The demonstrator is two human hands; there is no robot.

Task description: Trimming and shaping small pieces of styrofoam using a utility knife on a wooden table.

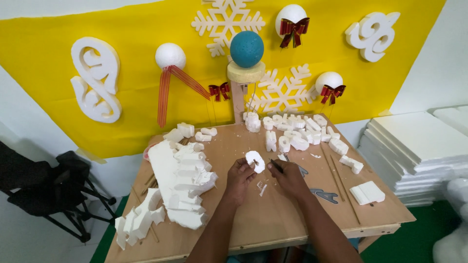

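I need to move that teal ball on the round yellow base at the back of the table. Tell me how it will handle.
The teal ball looks like painted foam, as the white foam pieces around it are, so it is probably light and easily dented. It only rests on the yellow disc, so it may roll off if nudged.

foam cutout (255, 160): white styrofoam, matt, grainy (same stuff as scrap pile (181, 182)). table (273, 219): bare plywood, matt, smooth-ish. backdrop (136, 63): yellow paper, slightly creased.

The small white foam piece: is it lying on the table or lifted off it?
Lifted. The left hand holds the small white foam piece above the wooden table, while the right hand points a thin dark tool at it.
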